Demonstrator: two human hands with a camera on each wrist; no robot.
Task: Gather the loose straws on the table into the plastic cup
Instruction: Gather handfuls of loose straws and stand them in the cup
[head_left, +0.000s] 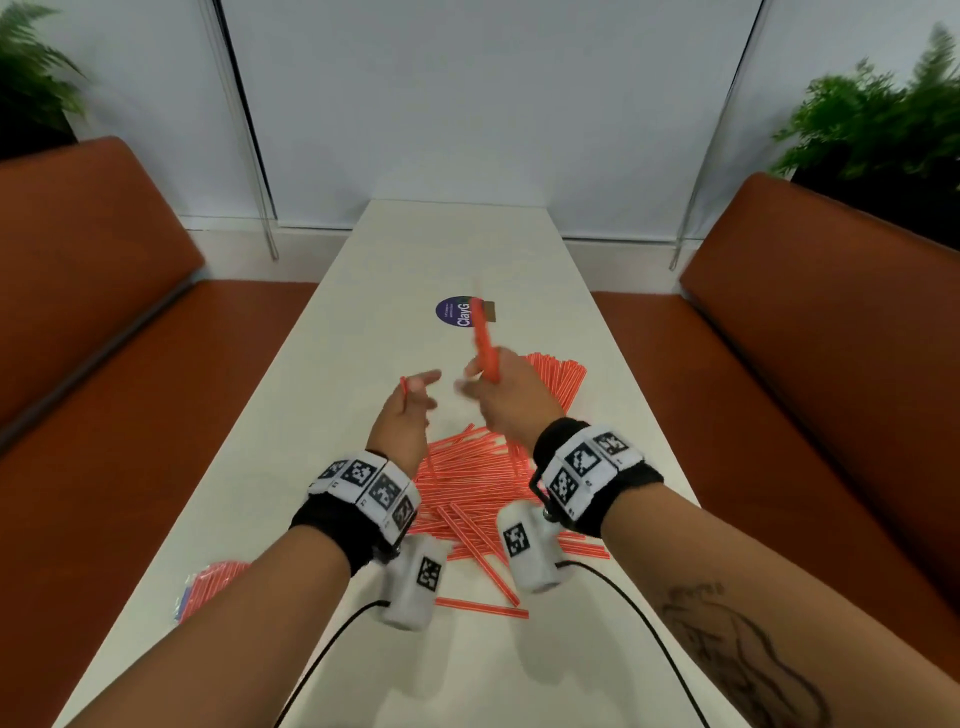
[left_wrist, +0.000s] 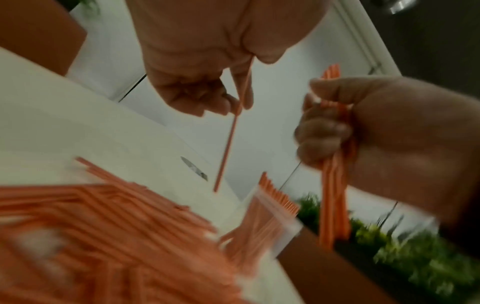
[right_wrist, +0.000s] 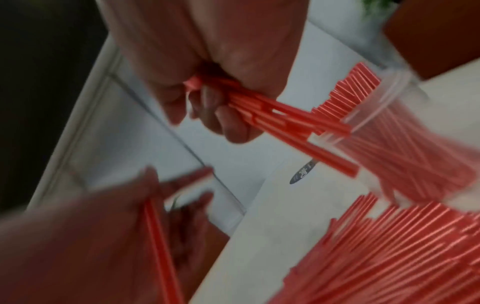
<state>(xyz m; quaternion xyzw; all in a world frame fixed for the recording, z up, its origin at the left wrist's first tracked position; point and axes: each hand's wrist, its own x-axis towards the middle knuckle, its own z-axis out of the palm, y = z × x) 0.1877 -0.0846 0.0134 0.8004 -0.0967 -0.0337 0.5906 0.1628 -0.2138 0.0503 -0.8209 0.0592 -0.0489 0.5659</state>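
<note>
1. While the right hand (head_left: 506, 392) curls its fingers (left_wrist: 320, 131) tightly round a bundle of straws (head_left: 484, 340), the bundle stands nearly upright above the table (head_left: 363, 291), its top end tilted toward the far side.
2. Just to its left, the left hand (head_left: 402, 415) pinches a single straw (left_wrist: 230, 133) between thumb and fingers (left_wrist: 207, 102); its other fingers are loosely spread.
3. Both hands are raised over the table, near each other but apart.
4. Under and between the wrists lies a heap of loose straws (head_left: 467, 493), spreading toward the near edge.
5. Right of the hands, the plastic cup (right_wrist: 389, 96) is filled with straws; whether it stands or lies I cannot tell.
6. A round purple sticker (head_left: 453, 310) sits farther along the table.
</note>
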